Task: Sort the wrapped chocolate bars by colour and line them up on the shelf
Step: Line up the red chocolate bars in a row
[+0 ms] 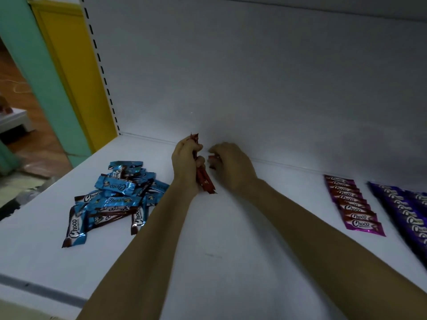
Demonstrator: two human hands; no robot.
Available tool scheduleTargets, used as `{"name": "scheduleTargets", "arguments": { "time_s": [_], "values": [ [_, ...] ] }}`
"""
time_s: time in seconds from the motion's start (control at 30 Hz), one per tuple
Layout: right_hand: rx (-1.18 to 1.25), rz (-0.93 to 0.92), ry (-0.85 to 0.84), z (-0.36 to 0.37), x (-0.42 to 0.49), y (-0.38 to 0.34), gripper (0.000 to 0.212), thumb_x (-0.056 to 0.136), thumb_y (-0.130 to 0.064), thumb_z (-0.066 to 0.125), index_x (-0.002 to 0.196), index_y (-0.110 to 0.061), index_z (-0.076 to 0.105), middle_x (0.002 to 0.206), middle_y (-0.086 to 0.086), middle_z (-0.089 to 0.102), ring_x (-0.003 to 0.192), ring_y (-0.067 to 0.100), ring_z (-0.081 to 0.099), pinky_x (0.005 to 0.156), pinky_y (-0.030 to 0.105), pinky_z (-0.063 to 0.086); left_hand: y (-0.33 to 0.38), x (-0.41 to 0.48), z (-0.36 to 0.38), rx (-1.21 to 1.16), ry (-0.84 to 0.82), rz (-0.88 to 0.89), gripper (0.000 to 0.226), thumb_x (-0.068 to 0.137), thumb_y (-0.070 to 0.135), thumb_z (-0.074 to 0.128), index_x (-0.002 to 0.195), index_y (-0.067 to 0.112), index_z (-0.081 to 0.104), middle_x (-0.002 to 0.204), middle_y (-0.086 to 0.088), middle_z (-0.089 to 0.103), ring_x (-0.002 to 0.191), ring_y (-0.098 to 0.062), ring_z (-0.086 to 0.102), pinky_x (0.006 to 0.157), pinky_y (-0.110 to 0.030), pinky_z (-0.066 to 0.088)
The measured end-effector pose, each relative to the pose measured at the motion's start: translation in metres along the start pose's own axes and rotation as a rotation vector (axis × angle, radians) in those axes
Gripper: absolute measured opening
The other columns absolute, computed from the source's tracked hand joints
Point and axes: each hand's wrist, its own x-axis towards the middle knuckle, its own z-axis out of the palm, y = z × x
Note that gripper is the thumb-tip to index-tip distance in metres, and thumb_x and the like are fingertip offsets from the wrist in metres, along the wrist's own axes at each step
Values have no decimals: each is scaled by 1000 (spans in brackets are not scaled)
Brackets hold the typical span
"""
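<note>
My left hand [186,163] grips a bunch of red wrapped chocolate bars [205,181], their ends sticking out above and below the fist. Close to its right, my right hand [231,165] pinches another red bar [211,159] near the back of the white shelf [219,262]. A loose heap of blue bars [115,197] lies to the left. On the right, pink bars [353,204] lie in an overlapping row, and purple bars [406,211] form another row beside them.
The white back panel [254,77] rises right behind my hands. A slotted upright [101,70] and a yellow side panel [76,72] bound the shelf on the left. The shelf's front edge [46,294] runs along the lower left.
</note>
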Motion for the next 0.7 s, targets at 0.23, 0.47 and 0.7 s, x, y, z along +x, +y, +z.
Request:
{"name": "scheduleTargets", "arguments": {
  "time_s": [0.23,0.47,0.7],
  "values": [
    [429,148,-195,-25,-42,-11,42,99,-49,32,113,-23,62,110,-10,64,102,9,57,92,27,41,-3,2,2,32,41,45,14,88,5,48,91,13,59,79,0,52,44,-7,34,47,-22,28],
    [273,60,-182,-30,-54,3,44,90,-16,61,133,-11,52,128,7,59,117,17,53,88,6,30,-4,-3,5,122,40,87,12,90,5,50,92,13,59,74,2,53,46,-7,35,45,-20,28],
    [62,251,-444,-43,-22,-7,28,84,-27,66,100,-3,66,92,10,65,87,25,62,75,33,50,-1,-10,5,165,8,117,15,89,2,48,86,14,57,74,2,53,46,-7,34,46,-20,29]
  ]
}}
